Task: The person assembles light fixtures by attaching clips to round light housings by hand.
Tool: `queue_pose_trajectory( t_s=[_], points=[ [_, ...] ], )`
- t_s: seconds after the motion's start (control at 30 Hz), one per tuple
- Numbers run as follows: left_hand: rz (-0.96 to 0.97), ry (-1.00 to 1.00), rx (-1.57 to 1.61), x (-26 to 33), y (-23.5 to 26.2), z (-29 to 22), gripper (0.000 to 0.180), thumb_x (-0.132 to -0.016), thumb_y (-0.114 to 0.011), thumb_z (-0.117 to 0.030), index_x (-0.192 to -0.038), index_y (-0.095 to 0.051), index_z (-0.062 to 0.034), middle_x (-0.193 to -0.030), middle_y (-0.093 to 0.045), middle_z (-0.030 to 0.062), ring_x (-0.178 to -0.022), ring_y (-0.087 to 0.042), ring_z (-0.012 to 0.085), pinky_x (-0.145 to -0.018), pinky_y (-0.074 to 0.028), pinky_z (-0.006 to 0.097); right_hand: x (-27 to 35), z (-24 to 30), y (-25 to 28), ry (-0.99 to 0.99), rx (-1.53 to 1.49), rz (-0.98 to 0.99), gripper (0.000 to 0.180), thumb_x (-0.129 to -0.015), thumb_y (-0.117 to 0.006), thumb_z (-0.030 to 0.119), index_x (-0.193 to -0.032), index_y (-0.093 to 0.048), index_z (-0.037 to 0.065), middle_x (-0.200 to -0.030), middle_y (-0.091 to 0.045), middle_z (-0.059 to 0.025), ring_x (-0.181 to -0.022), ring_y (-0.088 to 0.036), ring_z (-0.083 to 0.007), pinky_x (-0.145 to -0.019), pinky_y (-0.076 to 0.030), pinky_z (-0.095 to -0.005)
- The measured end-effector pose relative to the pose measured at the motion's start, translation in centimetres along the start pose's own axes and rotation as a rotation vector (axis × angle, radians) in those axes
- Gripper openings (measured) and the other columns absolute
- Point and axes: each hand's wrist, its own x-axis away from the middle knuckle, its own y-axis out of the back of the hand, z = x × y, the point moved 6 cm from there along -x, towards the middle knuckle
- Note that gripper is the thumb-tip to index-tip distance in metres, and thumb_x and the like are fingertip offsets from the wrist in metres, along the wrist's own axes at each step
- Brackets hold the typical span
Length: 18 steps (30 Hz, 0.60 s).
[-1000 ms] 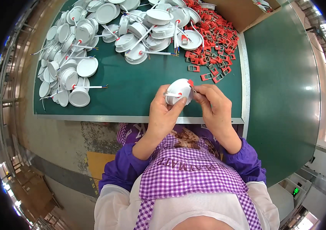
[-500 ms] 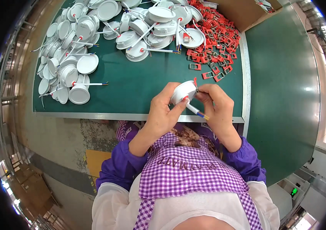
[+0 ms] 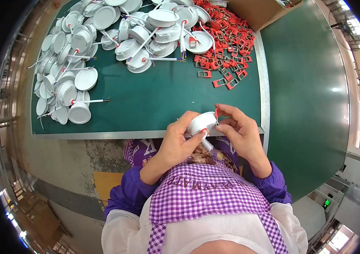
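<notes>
One white, round, smooth lamp housing (image 3: pixel 199 122) is held tilted over the near edge of the green-topped counter (image 3: pixel 146 99), its stubby white cable (image 3: pixel 207 144) leaving a red collar and pointing down toward the body. A small red clip with a metal part (image 3: pixel 216 113) stands at the housing's right side. The left hand (image 3: pixel 175 142) has its grip closed on the housing, fingers behind and thumb near the collar. The right hand (image 3: pixel 242 133), wrist bent inward, has its grip pinched on the clip, index finger high and thumb lower, against the rim. Both forearms rise from gathered purple sleeves (image 3: pixel 133 190) beside a purple-and-white checked cloth apron (image 3: pixel 209 199).

Farther out, glossy and matt white discs with cables form a heap (image 3: pixel 163 36) at the far left and middle. Right of it lies a dense scatter of red clips with metal frames (image 3: pixel 235 40), beside a brown cardboard box (image 3: pixel 254 15). Pale metal trim (image 3: pixel 86 135) edges the counter.
</notes>
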Motion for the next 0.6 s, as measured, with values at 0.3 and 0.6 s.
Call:
queue_pose_trajectory(
  t_s=[0.3, 0.6],
  points=[
    [-0.022, -0.008, 0.029, -1.0, 1.6, -1.4, 0.035, -0.082, -0.07, 0.0, -0.115, -0.058, -0.0019, -0.1, -0.063, 0.0039, -0.09, -0.058, 0.0088, -0.077, -0.048, 0.025, -2.3, -1.6, -0.8, -0.155, -0.244, 0.147, 0.037, -0.085, -0.068, -0.001, -0.121, -0.059, -0.003, -0.103, -0.069, -0.0143, -0.091, -0.067, -0.0167, -0.078, -0.055, -0.0287],
    [-0.26, -0.057, 0.344, -1.0, 6.4, -2.6, 0.032, -0.079, -0.073, 0.002, -0.109, -0.061, 0.0003, -0.099, -0.066, 0.0023, -0.09, -0.061, 0.0091, -0.083, -0.051, 0.027, -6.8, 1.6, 2.7, 0.436, 0.968, -0.212, 0.019, -0.08, -0.064, 0.007, -0.099, -0.062, 0.007, -0.093, -0.058, -0.014, -0.089, -0.059, -0.0351, -0.072, -0.049, -0.0427]
  ],
)
